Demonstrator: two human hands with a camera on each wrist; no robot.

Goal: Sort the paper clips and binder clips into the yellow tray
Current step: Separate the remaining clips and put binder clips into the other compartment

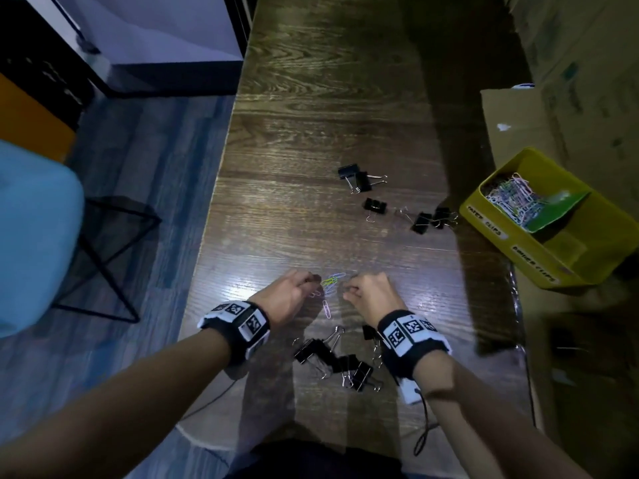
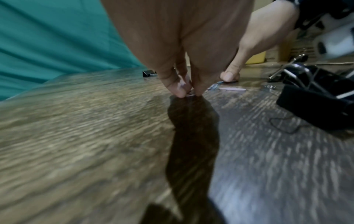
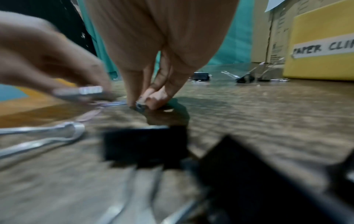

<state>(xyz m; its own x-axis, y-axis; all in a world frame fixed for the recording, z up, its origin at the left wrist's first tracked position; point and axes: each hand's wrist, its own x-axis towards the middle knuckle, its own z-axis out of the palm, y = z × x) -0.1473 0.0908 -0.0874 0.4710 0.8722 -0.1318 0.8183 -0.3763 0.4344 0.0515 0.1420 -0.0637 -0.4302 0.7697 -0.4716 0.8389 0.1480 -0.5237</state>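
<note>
Both hands down on the desk (image 1: pixel 311 133), close together at the near edge. Left hand (image 1: pixel 288 293) fingertips (image 2: pixel 178 91) pinch a small pale paper clip (image 2: pixel 190 95) right at the desk surface. Right hand (image 1: pixel 371 293) fingers curled, tips (image 3: pixel 153 101) pinching something small and dark against the desk; cannot tell what, too blurred. Between the hands: loose paper clips (image 1: pixel 328 283), about four countable — one yellow-green, one blue, two pinkish, one of those lying a bit nearer the person. Just behind the wrists, nearest the person: a clump of black binder clips (image 1: pixel 332 361), roughly four or five, overlapping so exact count unclear. Farther out on the desk, five more black binder clips: two touching (image 1: pixel 358 178), one alone (image 1: pixel 374 205), two more (image 1: pixel 432 219) just beside the tray. Yellow tray (image 1: pixel 525 250) sits at the right desk edge, two compartments split by a green divider; far compartment holds a heap of coloured paper clips (image 1: pixel 511 198), near one looks bare. Two handwritten labels on the tray front; one reads "PAPER CLI…" (image 3: pixel 323 48) in the right wrist view. Cardboard boxes (image 1: pixel 570 63) behind the tray.
</note>
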